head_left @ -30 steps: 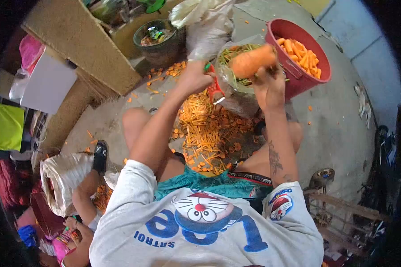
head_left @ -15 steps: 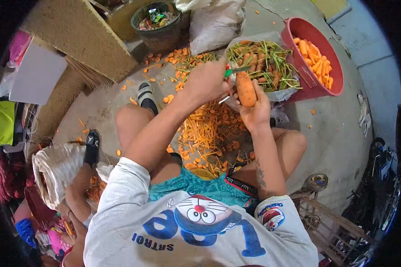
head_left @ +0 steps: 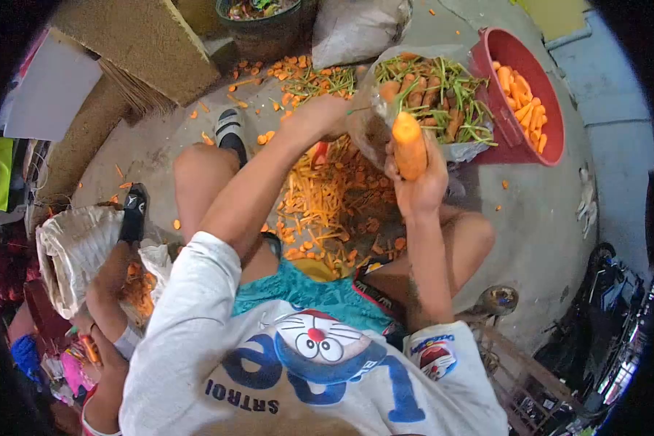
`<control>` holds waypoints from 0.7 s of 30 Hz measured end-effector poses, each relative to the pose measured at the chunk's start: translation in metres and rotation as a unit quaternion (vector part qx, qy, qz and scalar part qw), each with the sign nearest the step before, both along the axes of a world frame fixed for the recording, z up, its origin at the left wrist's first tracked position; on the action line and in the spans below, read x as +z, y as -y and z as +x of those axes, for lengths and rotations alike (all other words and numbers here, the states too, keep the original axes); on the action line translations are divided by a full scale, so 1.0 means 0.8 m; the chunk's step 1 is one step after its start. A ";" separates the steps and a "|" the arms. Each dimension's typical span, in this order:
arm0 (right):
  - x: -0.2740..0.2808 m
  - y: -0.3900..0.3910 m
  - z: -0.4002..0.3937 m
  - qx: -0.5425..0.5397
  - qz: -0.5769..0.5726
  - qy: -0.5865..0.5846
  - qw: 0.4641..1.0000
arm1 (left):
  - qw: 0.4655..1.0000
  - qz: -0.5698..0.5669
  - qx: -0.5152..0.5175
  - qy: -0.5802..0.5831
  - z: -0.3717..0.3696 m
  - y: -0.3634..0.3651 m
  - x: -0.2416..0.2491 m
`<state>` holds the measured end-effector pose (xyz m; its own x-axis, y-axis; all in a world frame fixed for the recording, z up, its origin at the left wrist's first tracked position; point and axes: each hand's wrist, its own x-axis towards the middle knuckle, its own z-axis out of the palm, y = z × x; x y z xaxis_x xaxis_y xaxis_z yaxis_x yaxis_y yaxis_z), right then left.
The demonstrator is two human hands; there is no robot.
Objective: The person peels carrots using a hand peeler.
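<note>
My left hand (head_left: 323, 118) is closed around a green-handled knife (head_left: 350, 112), of which only a small green part shows clearly; the blade is blurred. Something red (head_left: 320, 152) shows just below that hand. My right hand (head_left: 423, 178) grips a thick orange carrot (head_left: 411, 151) upright, its pale cut end facing up. The two hands are apart. Behind the carrot lies a plastic bag (head_left: 479, 151) of unpeeled carrots with green stems (head_left: 454, 91). Orange peelings and slices (head_left: 312, 196) are heaped on the floor between my legs.
A red tub (head_left: 498, 94) of peeled carrots (head_left: 523, 109) stands at the right rear. Beyond are a dark bin (head_left: 261, 33) and a white sack (head_left: 356, 33). At the lower left, another person's hand (head_left: 105, 349) holds an orange piece beside a pale sack (head_left: 76, 254).
My left hand has drawn left, away from the carrot, with the knife. The carrot's top end now shows a bright cut face, tilted towards the camera. The view has shifted slightly.
</note>
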<state>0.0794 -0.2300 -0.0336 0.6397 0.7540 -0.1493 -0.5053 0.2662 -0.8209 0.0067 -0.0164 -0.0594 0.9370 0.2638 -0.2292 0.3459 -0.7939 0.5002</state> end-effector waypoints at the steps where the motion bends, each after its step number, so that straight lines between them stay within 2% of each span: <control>1: 0.008 -0.003 0.008 0.004 -0.001 0.008 1.000 | 1.000 -0.001 0.004 0.008 0.003 0.004 0.006; 3: 0.007 0.003 0.008 -0.040 0.023 -0.021 0.999 | 0.988 0.016 0.028 0.154 0.002 0.022 0.011; 5: -0.011 0.009 0.019 -0.058 0.032 -0.034 0.997 | 0.987 -0.010 0.030 0.155 0.005 0.028 0.024; 7: -0.015 0.008 0.022 -0.092 -0.054 0.128 0.986 | 0.985 -0.037 0.047 0.161 -0.001 0.035 0.042; 9: -0.014 0.005 0.017 -0.104 -0.079 0.155 0.979 | 0.980 -0.056 0.057 0.182 -0.014 0.050 0.057; 11: -0.016 0.007 0.010 -0.133 -0.101 0.303 0.938 | 0.978 -0.064 0.028 0.195 -0.011 0.055 0.049; 12: -0.018 0.008 0.008 -0.134 -0.102 0.301 0.939 | 0.976 -0.073 -0.004 0.206 -0.012 0.057 0.043; 13: -0.020 0.010 0.009 -0.129 -0.042 0.285 0.949 | 0.976 -0.075 -0.004 0.205 -0.013 0.051 0.039; 14: -0.019 0.008 0.011 -0.123 0.021 0.270 0.955 | 0.992 -0.052 0.002 0.111 -0.011 0.036 0.036; 15: -0.013 0.006 0.012 -0.121 0.024 0.275 0.954 | 0.999 -0.028 0.009 0.019 -0.008 0.024 0.035; 17: 0.000 0.012 0.013 -0.099 0.048 0.130 0.985 | 0.997 -0.028 0.039 0.056 -0.006 0.017 0.025; 18: 0.008 0.009 0.015 -0.093 0.034 0.069 0.993 | 0.978 -0.115 0.038 0.170 -0.010 0.014 0.026; 19: -0.001 0.010 0.019 -0.096 0.032 0.064 0.993 | 0.939 -0.199 0.037 0.278 -0.014 0.010 0.029; 21: -0.021 0.016 0.031 -0.093 -0.013 0.050 0.994 | 0.936 -0.179 0.058 0.298 -0.011 -0.007 0.031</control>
